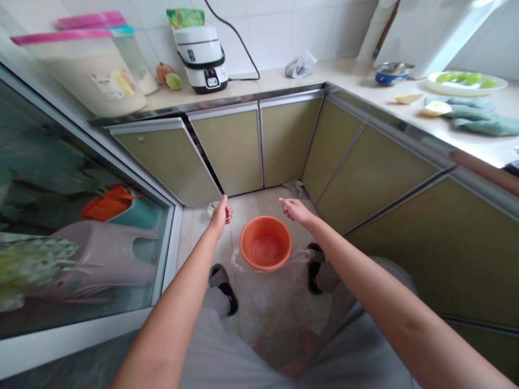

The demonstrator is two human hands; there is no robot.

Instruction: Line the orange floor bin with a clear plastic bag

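Note:
An orange plastic basin (265, 243) stands upright on the tiled floor between my feet, with nothing seen inside it. Clear plastic film (240, 263) shows at both sides of its base. My left hand (221, 214) is raised to the left of the basin, fingers curled in and thumb pointing up. Over on the right, my right hand (295, 210) is closed in much the same way, its thumb side toward the left. Neither hand touches the basin. Whether the curled fingers hold anything thin cannot be made out.
Cabinets (227, 146) enclose the corner; one left door (168, 156) stands ajar. A glass door (81, 216) is at left. On the counter are a rice cooker (204, 59), storage containers (87, 75), a blue tin (392, 73), a plate (436, 85) of green pieces and a cloth (482, 116).

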